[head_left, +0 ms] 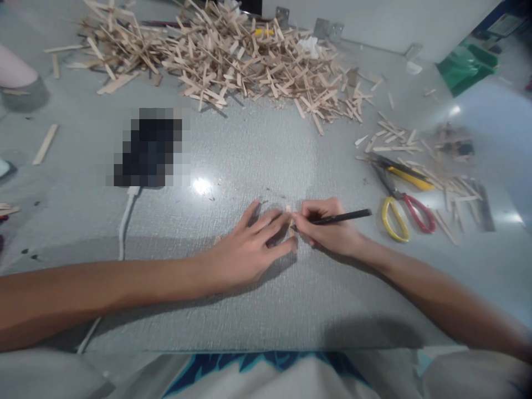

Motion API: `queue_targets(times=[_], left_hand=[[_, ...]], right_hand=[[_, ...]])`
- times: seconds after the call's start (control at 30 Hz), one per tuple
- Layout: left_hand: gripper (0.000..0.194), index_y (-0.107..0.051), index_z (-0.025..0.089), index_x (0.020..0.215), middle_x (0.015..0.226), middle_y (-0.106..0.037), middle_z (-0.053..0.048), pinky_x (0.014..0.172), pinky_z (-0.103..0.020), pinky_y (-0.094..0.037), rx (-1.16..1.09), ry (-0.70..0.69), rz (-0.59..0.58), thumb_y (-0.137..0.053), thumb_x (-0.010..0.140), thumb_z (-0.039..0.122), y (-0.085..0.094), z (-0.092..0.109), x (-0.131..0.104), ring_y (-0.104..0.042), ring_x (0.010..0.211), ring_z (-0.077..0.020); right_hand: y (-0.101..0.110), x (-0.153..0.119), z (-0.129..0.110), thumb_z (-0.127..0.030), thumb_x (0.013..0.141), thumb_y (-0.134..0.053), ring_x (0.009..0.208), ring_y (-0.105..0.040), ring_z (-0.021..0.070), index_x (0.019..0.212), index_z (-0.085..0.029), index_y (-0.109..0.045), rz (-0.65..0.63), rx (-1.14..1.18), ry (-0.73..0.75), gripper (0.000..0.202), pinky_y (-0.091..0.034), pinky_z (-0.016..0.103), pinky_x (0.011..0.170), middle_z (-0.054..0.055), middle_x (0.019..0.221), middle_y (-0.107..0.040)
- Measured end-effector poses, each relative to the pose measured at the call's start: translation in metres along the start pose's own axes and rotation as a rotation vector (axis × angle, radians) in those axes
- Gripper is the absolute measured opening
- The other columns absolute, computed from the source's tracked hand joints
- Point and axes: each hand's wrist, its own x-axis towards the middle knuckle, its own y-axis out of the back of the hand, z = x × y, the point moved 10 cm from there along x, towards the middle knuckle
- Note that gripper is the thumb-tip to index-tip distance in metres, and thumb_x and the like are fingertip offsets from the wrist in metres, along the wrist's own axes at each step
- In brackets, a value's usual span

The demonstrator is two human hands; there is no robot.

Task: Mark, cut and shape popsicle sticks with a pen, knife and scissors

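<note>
Near the front middle of the grey table, my right hand (328,224) is closed around a black pen (347,216), its tip pointing left at a small wooden stick piece (288,209). My left hand (249,246) lies spread on the table from the left, its fingertips on or beside that piece, which they partly cover. The two hands nearly touch at the fingertips. Just right of my right hand are scissors (397,197) with one yellow and one red handle.
A large heap of wooden sticks (233,61) spans the back. A blurred dark device (149,149) with a white cable (123,221) lies left. More sticks and a yellow cutter (409,178) lie right, near a green container (467,66).
</note>
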Motion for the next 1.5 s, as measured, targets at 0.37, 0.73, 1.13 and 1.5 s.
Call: queue_targets(times=[0.37,0.73,1.13,1.5], left_hand=[[0.047,-0.065,0.016,0.142,0.160,-0.057,-0.027,0.126,-0.081,-0.037,0.053,-0.004,0.001,-0.062,0.096,0.005,-0.001,0.001,0.000,-0.050,0.156,-0.0465],[0.046,-0.067,0.014,0.140,0.157,-0.059,-0.030,0.123,-0.083,-0.039,0.045,-0.012,0.018,-0.059,0.096,0.003,0.002,0.003,0.001,-0.051,0.155,-0.0494],[0.049,-0.064,0.017,0.143,0.159,-0.058,-0.028,0.126,-0.082,-0.036,0.045,-0.003,-0.009,-0.057,0.097,0.003,-0.002,0.001,0.000,-0.048,0.158,-0.0471],[0.053,-0.063,0.017,0.144,0.160,-0.057,-0.027,0.126,-0.082,-0.035,0.040,-0.004,-0.014,-0.059,0.094,0.002,-0.003,0.001,0.000,-0.047,0.159,-0.0472]], right_hand=[[0.001,0.001,-0.007,-0.031,0.104,-0.069,0.045,-0.041,0.0084,0.063,-0.023,-0.046,0.009,-0.067,0.074,0.048,-0.030,0.026,0.045,-0.006,0.051,-0.048],[0.001,0.002,-0.013,-0.026,0.100,-0.064,0.057,-0.028,0.0099,0.063,-0.023,-0.038,0.007,-0.164,0.172,0.046,-0.023,0.030,0.053,-0.006,0.060,-0.033],[-0.001,0.003,-0.015,-0.026,0.100,-0.063,0.058,-0.028,0.0098,0.063,-0.023,-0.036,-0.026,-0.164,0.149,0.046,-0.023,0.030,0.054,-0.006,0.060,-0.032],[-0.002,0.004,-0.015,-0.025,0.100,-0.064,0.057,-0.029,0.0094,0.063,-0.023,-0.035,-0.037,-0.160,0.159,0.047,-0.023,0.030,0.054,-0.006,0.060,-0.033]])
